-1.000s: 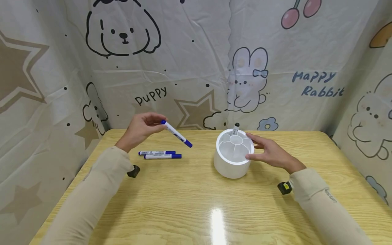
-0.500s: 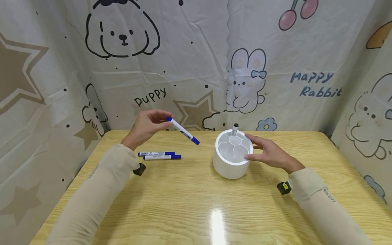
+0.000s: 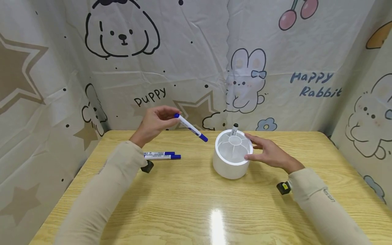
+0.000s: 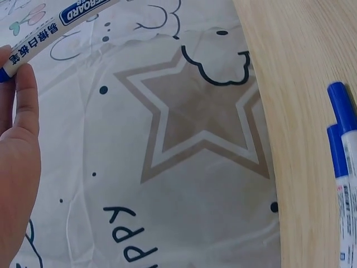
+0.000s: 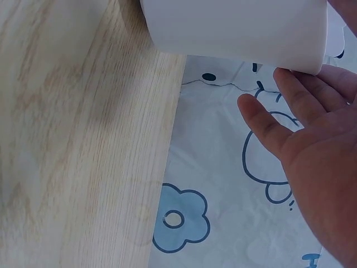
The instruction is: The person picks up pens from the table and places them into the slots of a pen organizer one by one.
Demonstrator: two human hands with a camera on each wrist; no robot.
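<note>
My left hand [image 3: 157, 123] pinches a whiteboard marker [image 3: 191, 127] by one end, with its blue capped end slanting down to the right. That marker [image 4: 61, 25] also shows at the top left of the left wrist view. It hangs in the air left of a round white pen holder [image 3: 231, 166] with several compartments. My right hand [image 3: 269, 153] holds the pen holder at its right rim, thumb on the near side and fingers behind. One black-tipped marker [image 3: 234, 129] stands in a back compartment. In the right wrist view, the fingertips [image 5: 287, 81] touch the white wall.
Two blue-capped markers [image 3: 162, 157] lie side by side on the wooden table [image 3: 183, 204], partly hidden behind the left sleeve. A printed cloth [image 3: 190, 68] hangs behind the table and at both sides. Each wrist carries a small black camera.
My left hand has moved right and slightly up with the marker, bringing it nearer the pen holder. The left sleeve now covers part of the lying markers. My right hand stays in place.
</note>
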